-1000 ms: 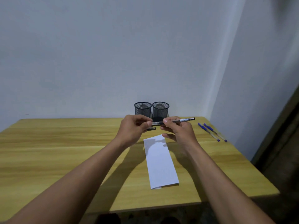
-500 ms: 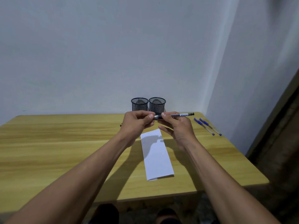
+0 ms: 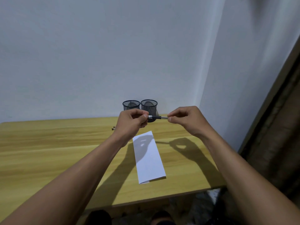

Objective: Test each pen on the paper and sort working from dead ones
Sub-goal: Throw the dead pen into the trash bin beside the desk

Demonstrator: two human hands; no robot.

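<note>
I hold a black pen (image 3: 156,117) level in the air between both hands, above the far end of the paper. My left hand (image 3: 131,123) pinches its silvery left end; my right hand (image 3: 185,119) pinches its right tip with thumb and fingers. A folded white strip of paper (image 3: 148,159) lies lengthwise on the wooden table (image 3: 48,151), below and in front of the hands. Two black mesh pen cups (image 3: 131,105) (image 3: 149,105) stand side by side at the wall, just behind the pen. The blue pens seen earlier on the right are hidden.
A small brownish item (image 3: 113,128) lies on the table left of my left wrist. White walls meet in a corner behind the cups. The table's right edge drops off beside a dark curtain or door (image 3: 276,143). My feet show under the near edge.
My right hand has slid right along the pen to its tip, so the pen now spans the gap between both hands. The camera has tilted, and my right arm now covers the blue pens.
</note>
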